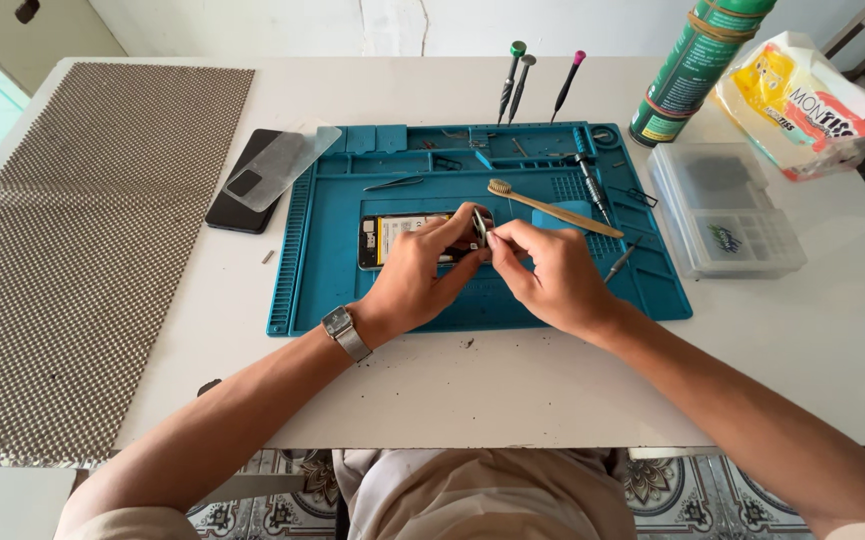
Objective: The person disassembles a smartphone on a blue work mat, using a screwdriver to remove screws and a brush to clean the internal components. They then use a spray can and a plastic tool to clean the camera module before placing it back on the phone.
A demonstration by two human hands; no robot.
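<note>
Both hands meet mid-mat: left hand (414, 272) and right hand (550, 272) each grip pinching tweezers (480, 226) over the opened phone (389, 237); blue mat (317, 260) edges lie well apart.

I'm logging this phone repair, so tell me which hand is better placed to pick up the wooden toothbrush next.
Probably the right hand: the toothbrush lies just beyond it on the blue mat, while the left hand rests over the opened phone.

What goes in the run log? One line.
left hand: on opened phone | right hand: holding tweezers | surface: blue repair mat
</note>
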